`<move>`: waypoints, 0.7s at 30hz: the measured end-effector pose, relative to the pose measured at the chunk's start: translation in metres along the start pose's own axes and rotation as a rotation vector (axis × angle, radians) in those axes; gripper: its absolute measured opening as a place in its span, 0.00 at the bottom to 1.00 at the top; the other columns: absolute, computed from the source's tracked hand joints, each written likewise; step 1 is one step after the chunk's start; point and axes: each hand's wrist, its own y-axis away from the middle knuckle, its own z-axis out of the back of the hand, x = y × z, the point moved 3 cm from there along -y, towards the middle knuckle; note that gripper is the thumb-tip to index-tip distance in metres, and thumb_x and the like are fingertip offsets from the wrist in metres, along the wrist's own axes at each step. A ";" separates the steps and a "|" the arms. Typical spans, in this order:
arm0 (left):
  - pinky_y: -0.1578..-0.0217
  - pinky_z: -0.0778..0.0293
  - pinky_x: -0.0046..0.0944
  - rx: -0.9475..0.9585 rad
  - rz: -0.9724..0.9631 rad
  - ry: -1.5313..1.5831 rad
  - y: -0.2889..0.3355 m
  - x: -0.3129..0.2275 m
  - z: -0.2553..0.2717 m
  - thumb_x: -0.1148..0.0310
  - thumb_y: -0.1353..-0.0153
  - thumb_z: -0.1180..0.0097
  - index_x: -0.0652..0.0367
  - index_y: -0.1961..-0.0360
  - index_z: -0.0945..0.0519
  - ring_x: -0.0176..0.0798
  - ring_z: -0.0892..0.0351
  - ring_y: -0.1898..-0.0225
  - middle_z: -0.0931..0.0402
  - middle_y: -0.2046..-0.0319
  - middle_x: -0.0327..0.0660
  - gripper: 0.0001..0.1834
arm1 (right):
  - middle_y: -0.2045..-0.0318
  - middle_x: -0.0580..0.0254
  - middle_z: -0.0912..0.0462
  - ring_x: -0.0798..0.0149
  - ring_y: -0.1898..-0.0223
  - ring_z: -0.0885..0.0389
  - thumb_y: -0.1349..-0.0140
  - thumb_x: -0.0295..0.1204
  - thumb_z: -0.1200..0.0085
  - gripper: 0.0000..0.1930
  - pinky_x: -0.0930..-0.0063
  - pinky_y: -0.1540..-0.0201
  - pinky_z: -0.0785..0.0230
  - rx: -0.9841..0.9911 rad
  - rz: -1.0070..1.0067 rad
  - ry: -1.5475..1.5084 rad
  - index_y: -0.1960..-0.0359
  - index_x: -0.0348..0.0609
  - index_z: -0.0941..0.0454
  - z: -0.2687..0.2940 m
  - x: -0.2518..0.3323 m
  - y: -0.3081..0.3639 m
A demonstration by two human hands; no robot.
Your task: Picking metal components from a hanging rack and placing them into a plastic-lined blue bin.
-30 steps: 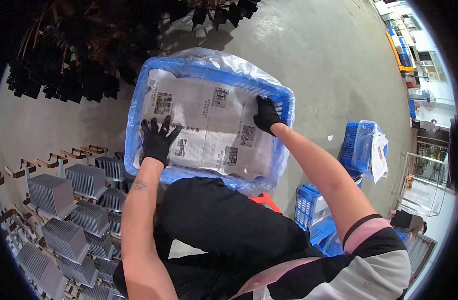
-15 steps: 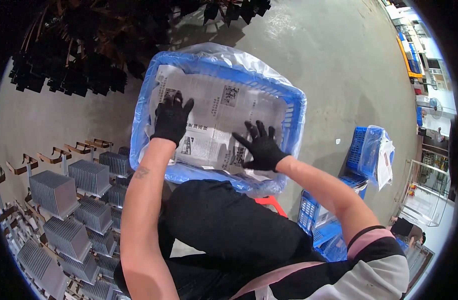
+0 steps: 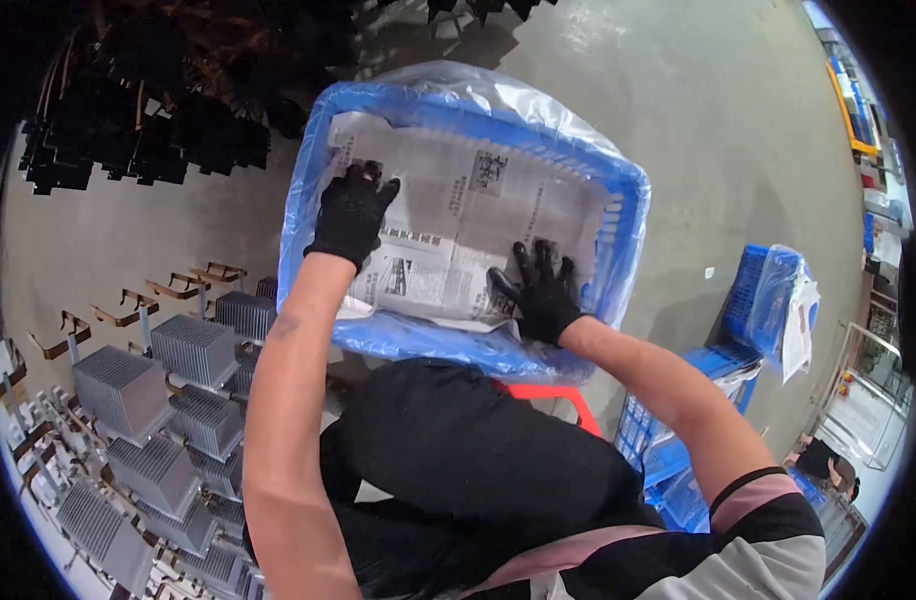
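A blue plastic crate [image 3: 630,240] lined with a clear plastic bag stands on the floor in front of me. Sheets of newspaper [image 3: 468,215] cover its bottom and sides. My left hand [image 3: 353,212], in a black glove, lies flat with fingers spread on the paper at the crate's left inner side. My right hand [image 3: 541,290], also in a black glove, presses flat on the paper near the crate's near right corner. Neither hand grips anything.
Several grey finned metal heat sinks [image 3: 193,350] stand in rows at my left. Dark metal parts [image 3: 128,130] are piled at the upper left. Stacked blue crates [image 3: 758,300] and a red stool [image 3: 553,395] sit at the right on the concrete floor.
My left hand moved from the crate's near left corner up to its left inner side. My right hand came from the far right edge down to the near right corner.
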 end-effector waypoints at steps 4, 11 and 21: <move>0.32 0.49 0.69 0.026 -0.029 -0.152 0.043 0.002 -0.019 0.67 0.37 0.49 0.43 0.32 0.33 0.61 0.39 0.32 0.39 0.31 0.54 0.30 | 0.24 0.42 0.61 0.26 0.25 0.65 0.46 0.42 0.41 0.42 0.15 0.38 0.62 0.007 0.007 -0.023 0.27 0.72 0.44 0.006 0.004 -0.001; 0.29 0.54 0.67 -0.057 -0.049 -0.632 0.064 0.011 -0.049 0.69 0.34 0.56 0.46 0.35 0.30 0.58 0.38 0.32 0.34 0.35 0.54 0.25 | 0.23 0.45 0.61 0.27 0.25 0.66 0.47 0.42 0.40 0.43 0.16 0.37 0.63 0.055 -0.018 -0.002 0.27 0.74 0.44 0.012 0.001 0.003; 0.31 0.45 0.61 -0.161 0.019 -0.199 0.105 -0.041 0.006 0.68 0.38 0.52 0.46 0.36 0.27 0.57 0.29 0.39 0.28 0.41 0.55 0.27 | 0.23 0.47 0.61 0.30 0.25 0.65 0.47 0.46 0.41 0.44 0.18 0.35 0.63 -0.004 -0.005 -0.004 0.26 0.75 0.46 0.010 0.003 0.007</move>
